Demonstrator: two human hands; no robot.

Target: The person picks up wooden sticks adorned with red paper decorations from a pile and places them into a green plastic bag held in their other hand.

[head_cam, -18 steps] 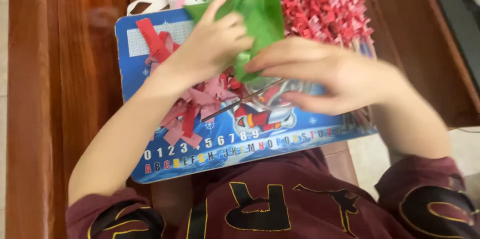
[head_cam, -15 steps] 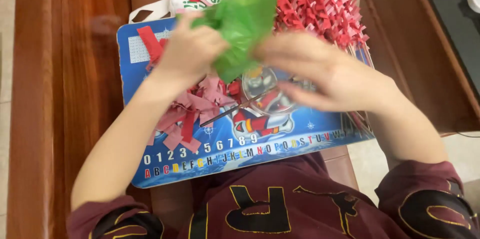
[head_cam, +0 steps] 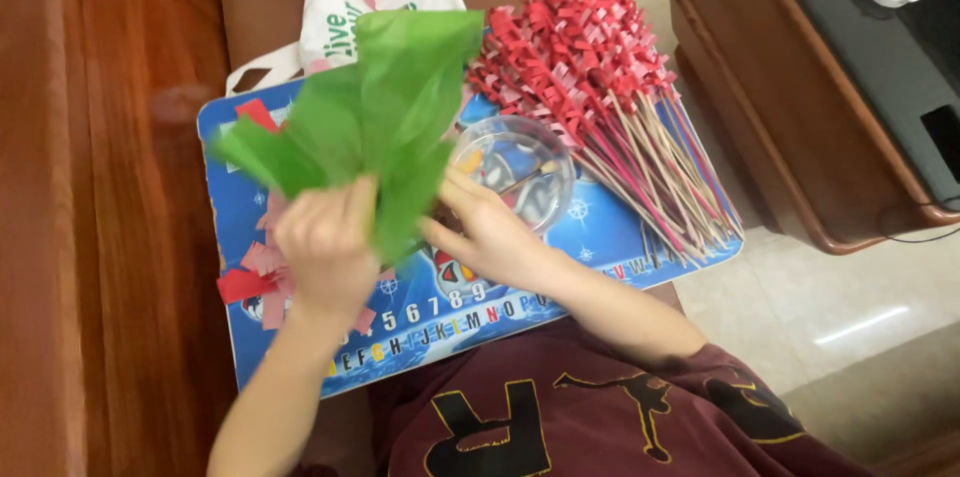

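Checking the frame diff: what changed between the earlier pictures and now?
The left hand lifted the green tissue paper up off the blue board, still gripping it. The right hand let go of its top and now pinches its lower edge, uncovering a clear bowl. Red paper sticks, red scraps and the white bag stayed put.
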